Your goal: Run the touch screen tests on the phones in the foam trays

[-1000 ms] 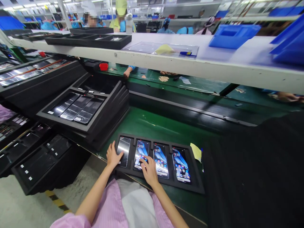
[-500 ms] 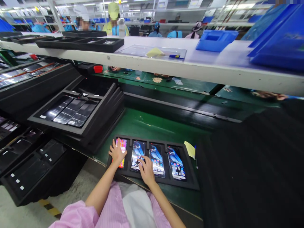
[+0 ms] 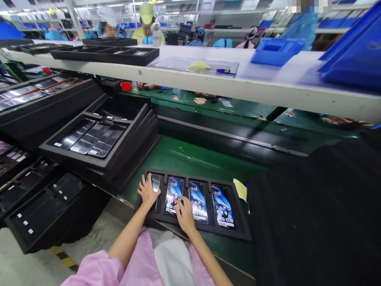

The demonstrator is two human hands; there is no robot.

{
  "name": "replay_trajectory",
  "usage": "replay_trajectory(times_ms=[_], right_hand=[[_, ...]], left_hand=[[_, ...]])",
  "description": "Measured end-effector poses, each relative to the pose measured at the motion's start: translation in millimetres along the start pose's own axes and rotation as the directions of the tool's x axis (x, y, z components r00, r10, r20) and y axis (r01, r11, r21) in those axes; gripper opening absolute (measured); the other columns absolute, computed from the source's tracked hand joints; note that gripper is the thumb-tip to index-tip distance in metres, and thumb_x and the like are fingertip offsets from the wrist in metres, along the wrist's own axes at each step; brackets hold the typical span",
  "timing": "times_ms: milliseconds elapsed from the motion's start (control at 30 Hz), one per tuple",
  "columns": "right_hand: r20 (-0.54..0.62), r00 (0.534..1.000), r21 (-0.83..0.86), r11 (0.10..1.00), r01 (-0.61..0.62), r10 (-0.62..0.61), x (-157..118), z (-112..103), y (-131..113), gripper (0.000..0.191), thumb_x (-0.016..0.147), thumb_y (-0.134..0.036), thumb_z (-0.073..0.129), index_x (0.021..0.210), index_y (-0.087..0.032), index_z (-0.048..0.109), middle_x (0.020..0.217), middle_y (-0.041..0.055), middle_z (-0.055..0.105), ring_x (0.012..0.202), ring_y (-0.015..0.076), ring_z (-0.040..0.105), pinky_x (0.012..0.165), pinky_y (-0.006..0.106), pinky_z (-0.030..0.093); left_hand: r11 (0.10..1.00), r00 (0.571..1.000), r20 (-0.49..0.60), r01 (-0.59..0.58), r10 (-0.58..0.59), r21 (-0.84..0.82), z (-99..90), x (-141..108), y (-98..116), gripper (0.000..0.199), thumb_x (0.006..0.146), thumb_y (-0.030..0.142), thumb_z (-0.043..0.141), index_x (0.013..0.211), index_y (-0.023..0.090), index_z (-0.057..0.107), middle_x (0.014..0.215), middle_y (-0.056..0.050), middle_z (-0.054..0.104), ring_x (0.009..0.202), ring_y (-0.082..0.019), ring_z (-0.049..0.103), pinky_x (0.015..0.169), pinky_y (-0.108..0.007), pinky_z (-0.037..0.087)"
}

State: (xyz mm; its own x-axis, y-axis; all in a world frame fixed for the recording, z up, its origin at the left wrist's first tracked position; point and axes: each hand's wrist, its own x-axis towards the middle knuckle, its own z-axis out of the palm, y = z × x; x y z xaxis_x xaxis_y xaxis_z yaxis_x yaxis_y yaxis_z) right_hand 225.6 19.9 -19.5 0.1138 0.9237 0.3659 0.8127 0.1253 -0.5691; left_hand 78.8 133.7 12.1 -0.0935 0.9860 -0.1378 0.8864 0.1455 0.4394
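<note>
A black foam tray (image 3: 245, 232) lies on the green bench in front of me, with several smartphones in its slots. My left hand (image 3: 149, 193) rests with spread fingers over the leftmost phone (image 3: 156, 182), whose screen is dark grey. Above the gap between the second phone (image 3: 172, 192) and the third phone (image 3: 197, 198) is my right hand (image 3: 185, 213). Its fingers are slightly bent and apart, the tips over the right side of the second phone's screen; contact is hard to tell. The second, third and rightmost phone (image 3: 222, 206) show lit home screens reading 2:33.
Stacked foam trays with dark phones (image 3: 98, 139) stand at the left. A yellow note (image 3: 240, 190) and a pen (image 3: 248, 198) lie right of the tray. A white shelf (image 3: 208, 81) crosses ahead, bearing blue bins (image 3: 276, 51). Black material (image 3: 312, 214) fills the right. People work beyond.
The leftmost phone's screen has gone from bright pink and orange to dark grey. Both hands stay nearly in place over the phones. The view has shifted slightly.
</note>
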Motion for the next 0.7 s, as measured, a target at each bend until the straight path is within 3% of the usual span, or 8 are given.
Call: replay_trajectory(times_ms=[200, 333, 533, 700], right_hand=[[-0.010, 1.000, 0.001, 1.000, -0.012, 0.012, -1, 0, 1, 0.028, 0.090, -0.027, 0.035, 0.098, -0.024, 0.061, 0.109, 0.0081, 0.054, 0.106, 0.0225, 0.047, 0.087, 0.042, 0.042], [-0.002, 1.000, 0.001, 1.000, -0.007, 0.007, -1, 1, 1, 0.028, 0.090, -0.027, 0.035, 0.097, -0.023, 0.062, 0.109, 0.0080, 0.054, 0.106, 0.0223, 0.047, 0.087, 0.042, 0.043], [0.008, 1.000, 0.009, 1.000, -0.006, 0.006, 0, 2, 3, 0.027, 0.089, -0.027, 0.036, 0.097, -0.024, 0.062, 0.109, 0.0073, 0.055, 0.105, 0.0225, 0.047, 0.087, 0.042, 0.043], [0.017, 1.000, 0.003, 1.000, 0.002, -0.002, -1, 0, 1, 0.027, 0.090, -0.028, 0.036, 0.097, -0.024, 0.062, 0.108, 0.0076, 0.055, 0.105, 0.0224, 0.048, 0.086, 0.042, 0.042]], left_hand=[[0.994, 1.000, 0.012, -0.008, 0.009, -0.109, 4.4, 3, -1, 0.085, 0.064, 0.025, 0.066, 0.138, 0.030, 0.027, 0.148, -0.013, 0.017, 0.129, -0.046, 0.017, 0.096, -0.066, 0.017], [0.970, 0.998, 0.056, -0.025, 0.040, -0.242, -1.9, 10, -19, 0.090, 0.059, 0.029, 0.072, 0.138, 0.027, 0.028, 0.148, -0.016, 0.014, 0.129, -0.046, 0.020, 0.098, -0.063, 0.019], [0.865, 0.990, 0.112, -0.022, 0.090, -0.501, -10.6, 25, -62, 0.080, 0.069, 0.019, 0.059, 0.140, 0.023, 0.023, 0.143, -0.013, 0.031, 0.127, -0.028, 0.037, 0.101, -0.041, 0.033], [0.778, 0.987, 0.121, -0.004, 0.104, -0.628, -3.7, 19, -77, 0.086, 0.065, 0.009, 0.055, 0.141, 0.024, 0.018, 0.145, -0.011, 0.029, 0.124, -0.024, 0.041, 0.097, -0.035, 0.039]])
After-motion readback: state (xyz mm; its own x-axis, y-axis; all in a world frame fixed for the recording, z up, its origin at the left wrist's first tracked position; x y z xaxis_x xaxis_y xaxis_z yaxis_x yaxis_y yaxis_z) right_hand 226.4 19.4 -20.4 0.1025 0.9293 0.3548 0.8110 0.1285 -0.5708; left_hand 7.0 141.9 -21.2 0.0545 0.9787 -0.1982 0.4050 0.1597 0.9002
